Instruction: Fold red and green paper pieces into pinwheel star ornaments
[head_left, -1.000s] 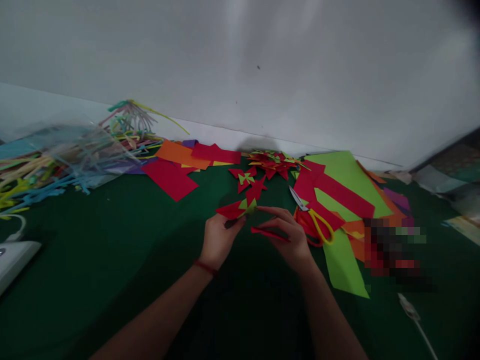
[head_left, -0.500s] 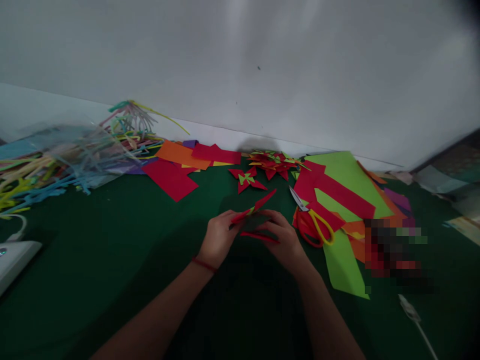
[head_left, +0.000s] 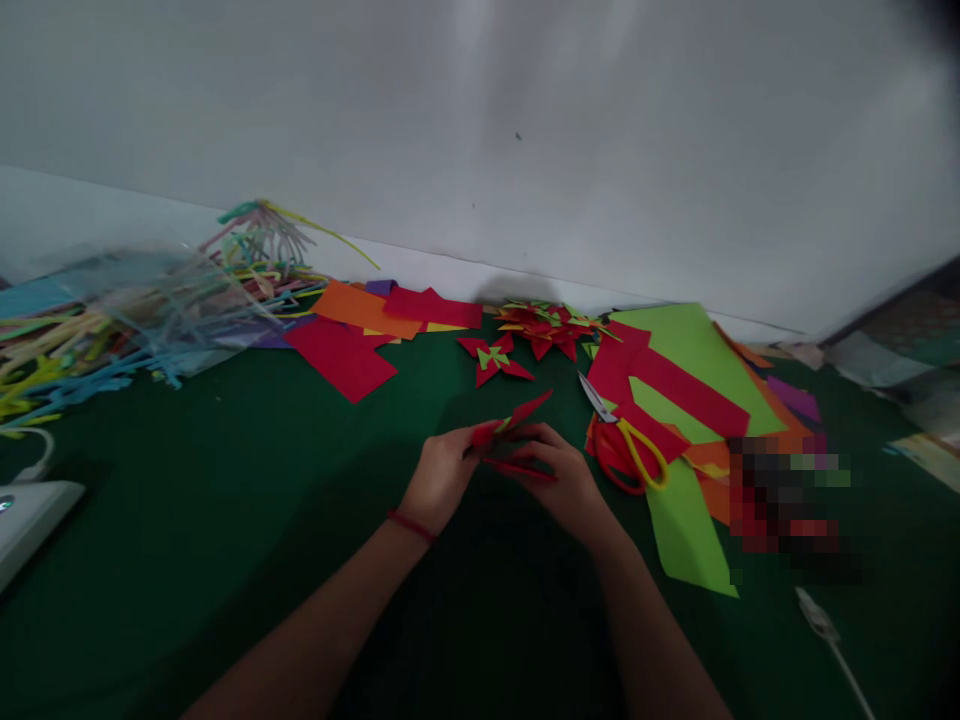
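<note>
Both my hands meet over the middle of the green table, around a red and green folded paper piece. My left hand is closed on its left side, with a red band at the wrist. My right hand curls round the right side, fingers bent and gripping it; a red paper edge shows below these fingers. How the paper is folded between the fingertips is hidden. Just beyond lies a flat red pinwheel with a green centre. Behind it sits a pile of similar red and green pinwheels.
Scissors with red and yellow handles lie on red and green paper sheets to the right. Red and orange paper lies at the back left, beside bagged pipe cleaners. A white cable is at front right; a pale wall stands behind.
The paper piece has tilted and dropped slightly between my hands. My left hand has shifted a little to the right and down. Everything on the table stays put.
</note>
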